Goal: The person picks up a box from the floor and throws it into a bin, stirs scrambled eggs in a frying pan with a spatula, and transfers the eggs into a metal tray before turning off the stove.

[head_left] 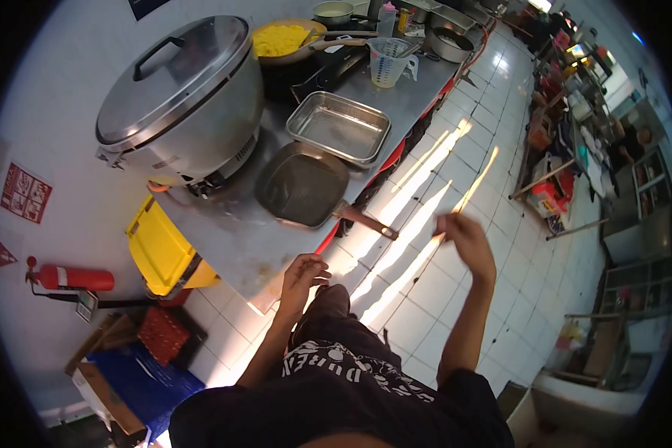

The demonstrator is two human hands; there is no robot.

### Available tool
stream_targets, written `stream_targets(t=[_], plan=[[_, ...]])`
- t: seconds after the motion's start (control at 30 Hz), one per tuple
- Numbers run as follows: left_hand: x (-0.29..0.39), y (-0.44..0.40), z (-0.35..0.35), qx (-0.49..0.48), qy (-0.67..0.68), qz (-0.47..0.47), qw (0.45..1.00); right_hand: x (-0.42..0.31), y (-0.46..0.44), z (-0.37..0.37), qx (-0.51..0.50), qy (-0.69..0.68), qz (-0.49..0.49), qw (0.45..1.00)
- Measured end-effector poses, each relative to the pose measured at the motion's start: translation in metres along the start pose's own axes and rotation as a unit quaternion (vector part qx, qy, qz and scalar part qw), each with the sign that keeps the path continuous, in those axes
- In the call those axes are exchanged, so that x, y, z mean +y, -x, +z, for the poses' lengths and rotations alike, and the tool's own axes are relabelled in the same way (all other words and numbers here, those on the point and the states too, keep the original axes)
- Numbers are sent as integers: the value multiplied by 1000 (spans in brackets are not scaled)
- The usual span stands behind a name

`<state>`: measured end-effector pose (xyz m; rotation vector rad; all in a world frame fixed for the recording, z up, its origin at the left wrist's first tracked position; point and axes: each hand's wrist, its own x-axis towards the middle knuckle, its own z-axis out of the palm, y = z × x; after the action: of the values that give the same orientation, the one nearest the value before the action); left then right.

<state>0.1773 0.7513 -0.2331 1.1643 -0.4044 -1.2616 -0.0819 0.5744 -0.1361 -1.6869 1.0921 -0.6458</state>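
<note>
My left hand (302, 276) hangs just off the metal counter's corner, fingers loosely bent and a little apart, holding nothing visible. Over the tiled floor, my right hand (459, 235) is raised to the right of the pan handle, its fingers curled in; nothing shows in them. Neither hand touches the square dark pan (304, 184), which lies on the counter (235, 243) with its brown handle sticking out past the edge. Right behind the pan is a rectangular metal tray (340, 127).
A large rice cooker (183, 104) stands at the counter's left. Farther back are a pan of yellow food (280, 40), a measuring jug (388, 63) and a pot (450, 46). A yellow bin (160, 246) and fire extinguisher (75, 278) are at left. A person (635, 142) is far right.
</note>
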Motion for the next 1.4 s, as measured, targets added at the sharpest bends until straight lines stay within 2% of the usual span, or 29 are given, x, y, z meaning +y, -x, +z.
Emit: stream_targets(t=[0.03, 0.07, 0.13, 0.2, 0.27, 0.3, 0.37, 0.43, 0.47, 0.53, 0.63, 0.67, 0.73, 0.77, 0.93, 1.0, 1.03, 1.1, 1.17, 1.2, 1.27, 1.3, 1.37, 1.4], plan=[[0, -9, 17, -40, -27, 10, 999, -18, -37, -9, 27, 5, -25, 999], [-3, -18, 30, -31, -14, 15, 999, -34, -76, -16, 51, 10, -52, 997], [-8, -44, 53, -73, -59, 45, 995, -45, -161, -24, 42, -29, -136, 989], [-9, -71, 78, -53, -3, 34, 998, -56, -250, -28, 53, 74, -204, 975], [-5, -102, 102, -42, 17, 51, 998, -64, -334, -27, 48, 114, -277, 953], [-6, -120, 111, -15, 22, 54, 998, -72, -367, -25, 34, 119, -280, 952], [3, -156, 131, 35, 40, 65, 997, -82, -420, -22, 71, 233, -366, 898], [9, -184, 147, 100, 39, 82, 991, -83, -479, -21, 43, 282, -386, 877], [27, -190, 158, 114, 45, 50, 991, -82, -509, -20, 41, 322, -399, 857], [35, -209, 169, 98, 34, 98, 990, -80, -561, -13, 7, 315, -392, 864], [48, -230, 184, 88, 28, 117, 989, -67, -634, 10, -66, 421, -404, 810], [51, -238, 189, 92, 21, 118, 989, -67, -645, 20, -77, 411, -414, 809], [61, -253, 200, 118, 14, 120, 986, -71, -659, 38, -214, 471, -310, 798], [66, -260, 206, 126, 5, 116, 985, -72, -667, 44, -227, 505, -294, 779], [78, -326, 248, 235, 64, 134, 961, -120, -695, 23, -222, 491, -395, 744], [92, -361, 268, 263, 110, 125, 950, -150, -715, 11, -261, 531, -421, 687], [94, -378, 275, 272, 112, 123, 948, -165, -720, 3, -262, 532, -421, 686], [104, -425, 275, 267, 233, 161, 921, -196, -710, -18, -288, 544, -422, 665], [127, -465, 271, 256, 287, 168, 908, -212, -698, -29, -296, 575, -422, 635], [138, -485, 263, 260, 281, 175, 907, -211, -702, -26, -294, 569, -429, 637], [158, -521, 246, 195, 378, 152, 892, -195, -717, -12, -293, 587, -431, 620], [168, -535, 241, 196, 376, 150, 893, -181, -724, -2, -275, 568, -474, 614], [182, -556, 232, 165, 474, 157, 851, -159, -733, 20, -288, 570, -455, 620], [174, -567, 221, 164, 472, 153, 853, -153, -733, 30, -298, 574, -440, 623]])
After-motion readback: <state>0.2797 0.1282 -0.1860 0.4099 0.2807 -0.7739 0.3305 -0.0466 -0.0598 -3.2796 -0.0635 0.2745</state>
